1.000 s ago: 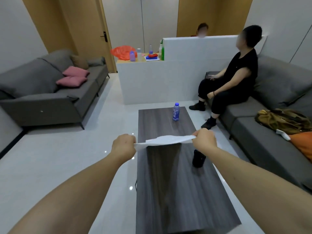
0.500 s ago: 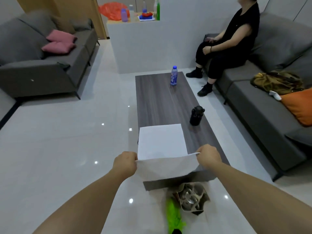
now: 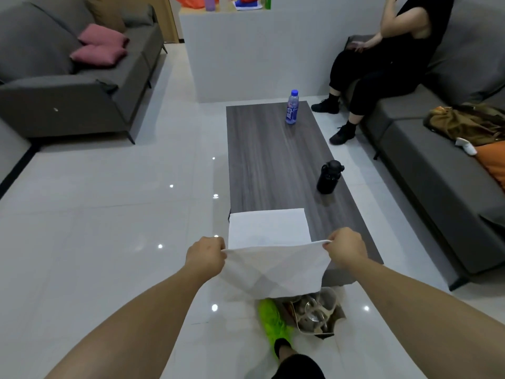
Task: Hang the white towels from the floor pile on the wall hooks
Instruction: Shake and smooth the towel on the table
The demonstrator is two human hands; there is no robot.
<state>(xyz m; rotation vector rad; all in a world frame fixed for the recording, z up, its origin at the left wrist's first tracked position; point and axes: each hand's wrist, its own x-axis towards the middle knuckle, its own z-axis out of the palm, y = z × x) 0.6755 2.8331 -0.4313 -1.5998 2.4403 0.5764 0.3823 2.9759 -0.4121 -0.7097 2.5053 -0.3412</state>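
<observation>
You've got one white towel (image 3: 269, 258), both hands on it: your left hand (image 3: 205, 255) pinches its left corner, your right hand (image 3: 346, 248) its right, fingers curled tight on the cloth. The far half lies flat on the worktop (image 3: 276, 160); the near half hangs off the edge. Two bottles stand there, one blue (image 3: 292, 107), one black (image 3: 329, 177). Two pink cushions (image 3: 99, 47) on the left sofa.
</observation>
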